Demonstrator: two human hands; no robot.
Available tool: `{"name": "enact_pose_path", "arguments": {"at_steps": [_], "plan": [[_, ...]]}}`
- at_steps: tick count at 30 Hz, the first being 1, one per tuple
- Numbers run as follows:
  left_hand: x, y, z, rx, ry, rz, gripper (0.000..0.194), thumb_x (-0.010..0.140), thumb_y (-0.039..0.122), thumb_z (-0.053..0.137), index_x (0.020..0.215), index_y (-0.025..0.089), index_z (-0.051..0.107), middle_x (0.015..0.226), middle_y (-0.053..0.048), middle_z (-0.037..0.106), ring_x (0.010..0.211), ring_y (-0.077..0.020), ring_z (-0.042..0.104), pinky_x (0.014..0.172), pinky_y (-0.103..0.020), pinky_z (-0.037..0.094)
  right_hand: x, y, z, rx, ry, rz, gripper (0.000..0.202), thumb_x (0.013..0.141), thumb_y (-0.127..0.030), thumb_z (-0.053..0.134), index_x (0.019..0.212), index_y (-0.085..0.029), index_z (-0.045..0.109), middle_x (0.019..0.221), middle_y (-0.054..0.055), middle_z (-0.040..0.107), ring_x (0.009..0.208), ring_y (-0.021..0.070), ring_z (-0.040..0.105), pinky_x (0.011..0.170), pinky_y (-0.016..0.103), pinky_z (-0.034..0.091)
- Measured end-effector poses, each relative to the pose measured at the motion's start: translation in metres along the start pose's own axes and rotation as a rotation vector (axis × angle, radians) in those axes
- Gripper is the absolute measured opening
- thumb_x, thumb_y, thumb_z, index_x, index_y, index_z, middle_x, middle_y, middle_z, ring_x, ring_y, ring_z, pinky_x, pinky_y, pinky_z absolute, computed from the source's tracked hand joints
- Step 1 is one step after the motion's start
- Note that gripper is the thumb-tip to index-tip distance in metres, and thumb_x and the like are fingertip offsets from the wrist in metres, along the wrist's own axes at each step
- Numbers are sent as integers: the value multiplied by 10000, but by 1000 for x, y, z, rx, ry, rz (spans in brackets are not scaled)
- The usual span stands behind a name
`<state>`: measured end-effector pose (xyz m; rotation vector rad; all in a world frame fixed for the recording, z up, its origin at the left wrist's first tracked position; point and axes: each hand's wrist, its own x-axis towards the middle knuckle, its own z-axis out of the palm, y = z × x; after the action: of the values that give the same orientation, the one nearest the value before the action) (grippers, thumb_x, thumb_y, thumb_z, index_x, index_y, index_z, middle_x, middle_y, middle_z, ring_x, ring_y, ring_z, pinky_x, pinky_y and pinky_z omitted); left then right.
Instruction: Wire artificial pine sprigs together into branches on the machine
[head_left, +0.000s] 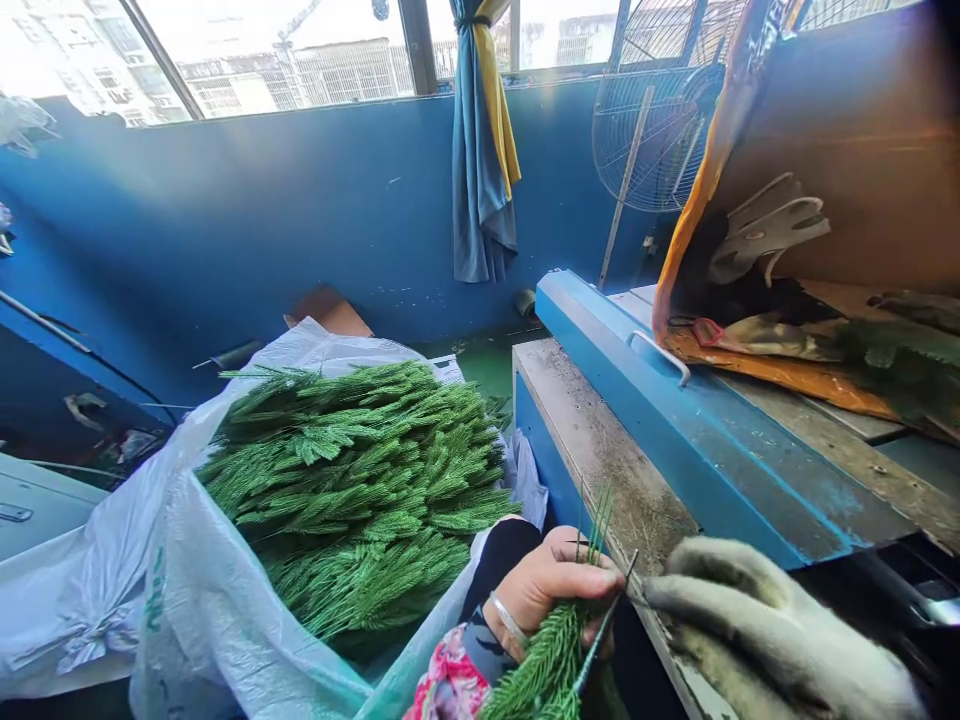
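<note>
My left hand [553, 585], bare with a silver band at its wrist, is closed around green artificial pine sprigs [546, 655]. Their thin stem ends poke up past the thumb, and a dark thin stem or rod [600, 635] slants across the same grip. To the right, my right hand [780, 625] wears a dirty white work glove. Its fingers are partly stretched and spread, the foremost tip close to the dark stem's upper end. Nothing shows between them. Left of my hands, a white plastic sack [217, 560] stands open, filled with a pile of similar green sprigs [375, 470].
A blue machine cover [667, 400] with a metal handle runs beside a worn ledge [592, 430] on the right. An orange-edged carton [810, 375] on it holds gloves [772, 230]. Behind stand a wire fan [652, 120], a tied curtain [484, 150] and a blue wall [330, 200].
</note>
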<state>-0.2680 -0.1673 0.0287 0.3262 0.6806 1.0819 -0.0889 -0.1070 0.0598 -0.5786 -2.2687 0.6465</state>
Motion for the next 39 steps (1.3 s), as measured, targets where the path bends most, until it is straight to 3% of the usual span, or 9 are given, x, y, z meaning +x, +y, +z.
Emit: {"name": "enact_pose_path", "arguments": {"at_steps": [6,9,12,17,21,26,30,35,39], "plan": [[-5,-2,-1,89,209,29,241,497,304,719,577,113,597,372,31,498,310,-71,419,364,-218,249,49,-5,1,-31,-252,45,172,764,-243,531,887,-305,634,962,36,559,900,181,542,719,278,499],[-7,-3,-2,80,288,37,285,465,290,747,606,123,563,409,40,516,326,-74,444,373,-214,286,65,-12,7,28,-431,145,162,764,-210,509,815,-278,646,917,29,570,888,176,524,736,291,470],[-10,0,-2,78,325,42,306,452,283,756,619,136,546,425,47,524,332,-72,444,371,-207,302,74,-15,11,115,-501,251,182,760,-171,481,733,-247,643,864,20,579,866,166,530,763,296,442],[-16,7,2,113,351,87,236,489,255,742,621,106,616,471,41,527,354,-55,441,386,-201,314,62,-2,17,548,-309,656,292,739,-350,573,1007,-236,592,970,24,623,896,172,572,770,253,470],[-21,10,6,117,367,108,209,514,232,738,647,89,664,603,9,586,416,-48,467,442,-203,347,29,7,26,842,-257,884,326,721,-374,619,992,-194,612,930,54,653,826,181,603,705,235,499],[-20,11,5,128,306,103,217,537,255,714,684,100,680,604,-5,610,422,-64,479,449,-205,343,6,5,38,964,-248,862,260,718,-330,637,948,-207,645,881,42,667,794,167,610,693,215,501],[-20,10,4,160,344,98,206,528,245,722,683,113,684,519,27,563,447,-64,467,474,-195,342,9,5,40,945,-230,806,216,715,-322,638,893,-201,660,882,41,666,831,182,606,728,222,497],[-23,9,4,144,374,88,210,512,265,731,643,112,668,512,32,539,456,-72,457,498,-212,351,11,5,39,997,-300,748,235,769,-296,582,994,-243,623,992,41,638,920,187,582,812,261,469],[-25,9,7,208,411,131,179,542,235,731,652,116,655,597,20,576,546,-77,482,572,-210,356,11,-1,42,980,-258,778,163,726,-295,630,875,-230,619,852,13,636,814,153,574,747,224,476]]}}
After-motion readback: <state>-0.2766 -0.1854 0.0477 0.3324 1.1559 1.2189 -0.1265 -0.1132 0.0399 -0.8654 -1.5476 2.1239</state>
